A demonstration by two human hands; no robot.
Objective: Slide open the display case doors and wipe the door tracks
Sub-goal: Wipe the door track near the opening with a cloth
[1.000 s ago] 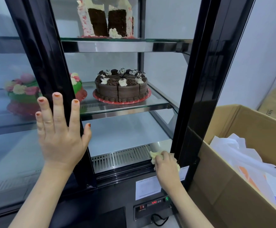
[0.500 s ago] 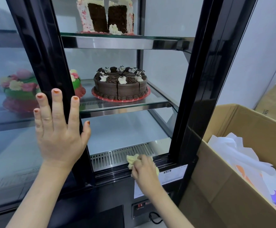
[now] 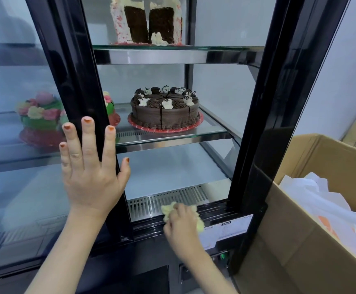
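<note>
One flat left hand steadied the black-framed glass door while the right hand, clutching a yellow cloth, needed firm pressure into the black track.

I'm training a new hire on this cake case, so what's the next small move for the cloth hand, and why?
Probably slide the crumpled yellow cloth further left along the black bottom door track. The right hand has brought it from the right post to mid-opening, while the left hand presses the black-framed glass door open.
</note>
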